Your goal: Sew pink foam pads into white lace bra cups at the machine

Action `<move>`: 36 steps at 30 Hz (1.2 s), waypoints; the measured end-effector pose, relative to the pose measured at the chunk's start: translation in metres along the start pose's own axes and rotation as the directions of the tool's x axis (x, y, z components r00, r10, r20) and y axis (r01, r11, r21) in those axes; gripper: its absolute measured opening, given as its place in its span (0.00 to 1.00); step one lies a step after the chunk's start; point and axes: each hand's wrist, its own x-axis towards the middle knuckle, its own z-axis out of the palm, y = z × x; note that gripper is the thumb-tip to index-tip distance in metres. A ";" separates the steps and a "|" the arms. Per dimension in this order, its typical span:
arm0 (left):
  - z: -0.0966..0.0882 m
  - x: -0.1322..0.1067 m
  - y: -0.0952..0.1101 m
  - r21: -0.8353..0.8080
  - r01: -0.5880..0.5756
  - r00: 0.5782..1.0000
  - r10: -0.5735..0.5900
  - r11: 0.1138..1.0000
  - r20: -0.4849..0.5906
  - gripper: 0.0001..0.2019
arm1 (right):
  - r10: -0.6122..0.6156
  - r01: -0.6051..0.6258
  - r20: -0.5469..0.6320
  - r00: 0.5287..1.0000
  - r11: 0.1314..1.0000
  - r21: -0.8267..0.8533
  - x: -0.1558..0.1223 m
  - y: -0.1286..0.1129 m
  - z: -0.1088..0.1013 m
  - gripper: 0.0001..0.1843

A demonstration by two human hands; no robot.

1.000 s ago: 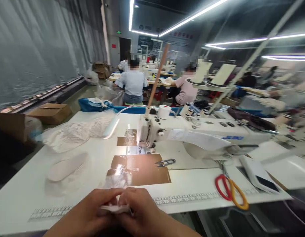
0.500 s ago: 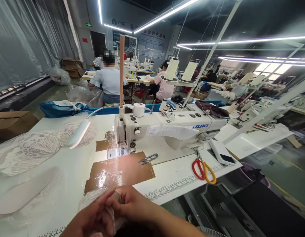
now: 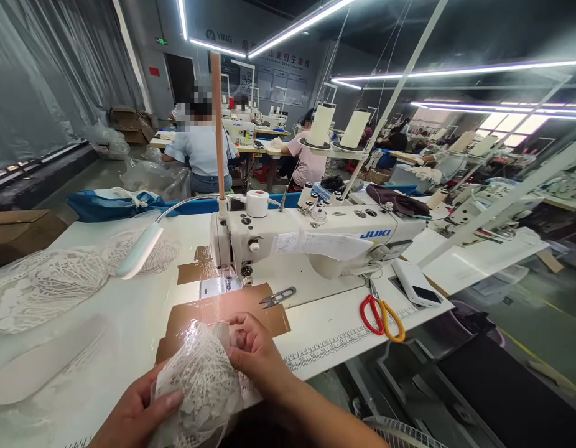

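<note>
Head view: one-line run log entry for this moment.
left hand: holding white lace piece; right hand: holding its upper edge; sewing machine: beyond hands; thread snips: overlapping brown cardboard; scissors: at table's front edge

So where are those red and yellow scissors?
In the head view, the scissors lie right of centre at the edge of the table, left of the white box.

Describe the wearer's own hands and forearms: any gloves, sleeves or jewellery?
The left hand and right hand are ungloved, with no ring, watch or bracelet visible. The right forearm shows no sleeve up to the picture's edge; too little of the left forearm is in view to tell.
</note>
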 end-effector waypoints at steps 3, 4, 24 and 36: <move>0.009 0.002 0.002 -0.024 -0.070 0.998 0.069 0.997 -0.014 0.29 | -0.134 0.134 0.013 0.991 0.980 -0.149 0.000 0.001 -0.006 0.32; 0.012 0.003 0.001 -0.032 -0.105 0.994 0.105 0.994 -0.015 0.27 | -0.153 0.155 0.027 0.988 0.969 -0.192 -0.001 0.000 -0.008 0.28; 0.007 0.015 -0.015 0.320 -0.575 0.802 0.597 0.753 0.035 0.13 | 0.044 -0.015 0.147 0.988 0.982 -0.189 -0.006 -0.008 0.004 0.37; 0.000 0.012 -0.001 0.397 -0.567 0.788 0.615 0.722 0.006 0.16 | 0.157 -0.149 0.116 0.981 0.986 -0.072 -0.001 0.001 -0.011 0.10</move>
